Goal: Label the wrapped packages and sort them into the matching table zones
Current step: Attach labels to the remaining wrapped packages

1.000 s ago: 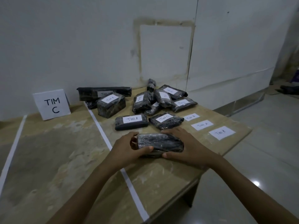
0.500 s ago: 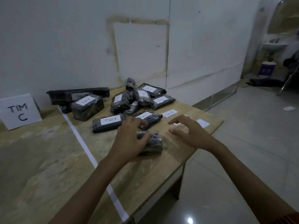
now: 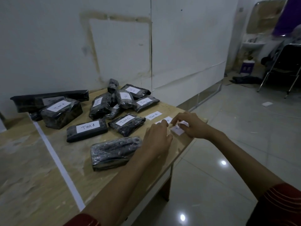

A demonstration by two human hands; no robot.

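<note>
An unlabelled black wrapped package (image 3: 114,152) lies on the wooden table (image 3: 32,168) near its front edge. Behind it sit labelled packages, among them "TIM A" (image 3: 87,129) and "TIM C" (image 3: 126,123), with a pile (image 3: 120,99) further back. Loose white paper labels lie by the right edge: "TIM B" (image 3: 153,115), a second one (image 3: 166,120) partly under my fingers, and a third (image 3: 178,129). My right hand (image 3: 191,124) pinches the third label at its corner. My left hand (image 3: 157,139) rests beside it with fingertips at the label's left edge, holding nothing I can see.
A white tape line (image 3: 57,160) divides the table into zones. A long black package (image 3: 48,100) lies against the wall at the back left. The table's right edge drops to a tiled floor (image 3: 228,152). A folding chair (image 3: 283,69) stands far right.
Both hands have left the unlabelled package and moved right to the loose labels. The right hand now pinches a label. The view has swung right, so the "TIM C" sign is out of frame.
</note>
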